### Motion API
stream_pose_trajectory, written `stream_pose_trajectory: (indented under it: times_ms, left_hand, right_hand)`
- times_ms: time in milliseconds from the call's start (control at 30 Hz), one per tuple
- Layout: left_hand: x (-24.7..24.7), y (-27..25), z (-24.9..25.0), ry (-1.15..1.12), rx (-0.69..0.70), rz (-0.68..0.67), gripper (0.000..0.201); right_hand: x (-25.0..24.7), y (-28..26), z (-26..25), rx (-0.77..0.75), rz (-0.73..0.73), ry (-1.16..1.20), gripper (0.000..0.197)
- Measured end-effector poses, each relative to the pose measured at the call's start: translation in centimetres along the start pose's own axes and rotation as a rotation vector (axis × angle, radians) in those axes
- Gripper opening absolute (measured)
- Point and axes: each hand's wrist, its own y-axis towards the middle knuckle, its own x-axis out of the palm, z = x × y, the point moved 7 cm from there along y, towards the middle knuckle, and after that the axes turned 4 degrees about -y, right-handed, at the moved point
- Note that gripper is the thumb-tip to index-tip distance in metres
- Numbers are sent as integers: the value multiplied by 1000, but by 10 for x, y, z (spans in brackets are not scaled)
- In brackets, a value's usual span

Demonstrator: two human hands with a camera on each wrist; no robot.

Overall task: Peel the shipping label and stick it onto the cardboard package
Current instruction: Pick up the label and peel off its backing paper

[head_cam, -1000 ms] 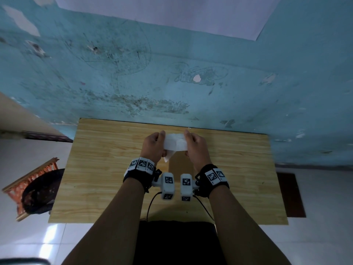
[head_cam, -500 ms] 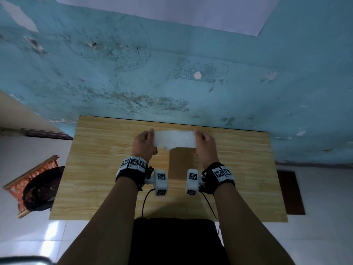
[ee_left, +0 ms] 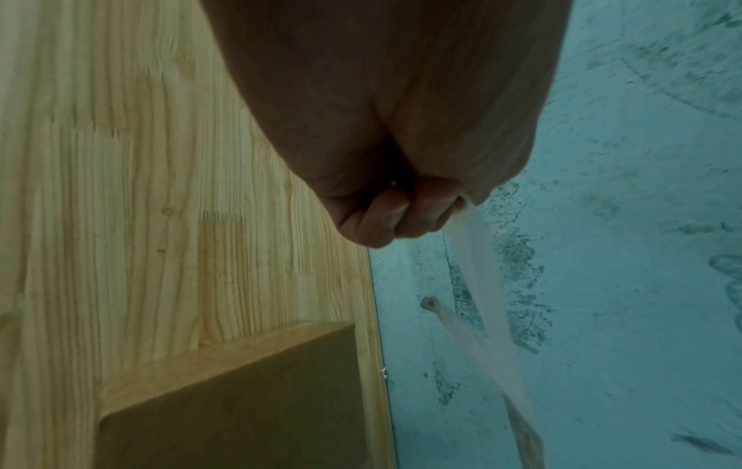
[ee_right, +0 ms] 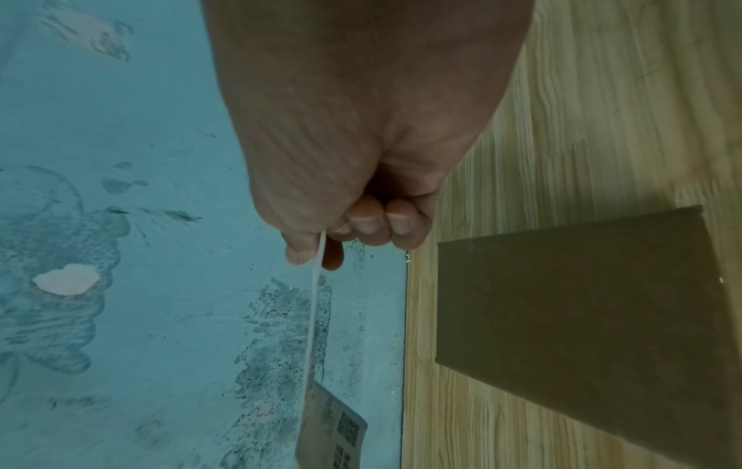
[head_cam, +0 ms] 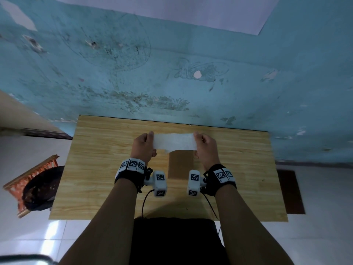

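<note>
both hands have drawn wider apart since a second ago, so the shipping label [head_cam: 174, 141] now looks nearly peeled. left hand [head_cam: 143, 145] and right hand [head_cam: 205, 148] each pinch an end of it. below and between them lies the cardboard package [head_cam: 180, 164], still bare.

Both hands (left [head_cam: 143, 145], right [head_cam: 206, 148]) raised apart, fingers pinched.

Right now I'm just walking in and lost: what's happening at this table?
A person is peeling a shipping label. The left hand and right hand each pinch one end, holding it stretched in the air above the cardboard package, which lies flat on the wooden table. Nothing is stuck on the package yet.
</note>
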Motion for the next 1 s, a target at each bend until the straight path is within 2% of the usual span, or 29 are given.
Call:
stream_pose_trajectory:
  times_ms: [167,233,333,433,500,633,800,867,967,1000]
  left_hand:
    - [0,-1,-2,-55,-21,10,42]
    - [-2,-1,-3,-64,-27,20,42]
    - [-22,3,-3,-98,-19,108,39]
    - [-43,8,5,-54,21,161,41]
    - [-55,13,3,-106,21,222,40]
    - [-73,17,0,-108,13,307,41]
    - [-75,18,-20,-130,-117,361,42]
    - [-74,18,-33,-60,-186,362,47]
    - [-73,17,-43,115,-214,321,43]
    - [-71,18,-47,138,-228,304,48]
  right_hand:
    - [0,0,3,14,0,-5,35]
    - [-1,2,5,27,8,-8,43]
    - [-18,5,10,50,77,-3,54]
    - [-37,11,13,51,124,12,45]
    - [-51,13,16,64,192,53,38]
    - [-76,14,22,103,307,88,38]
    - [-79,12,31,102,332,137,40]
    - [-74,11,31,114,309,138,40]
    - [-66,9,31,121,278,141,36]
    - [-63,7,31,125,268,141,35]
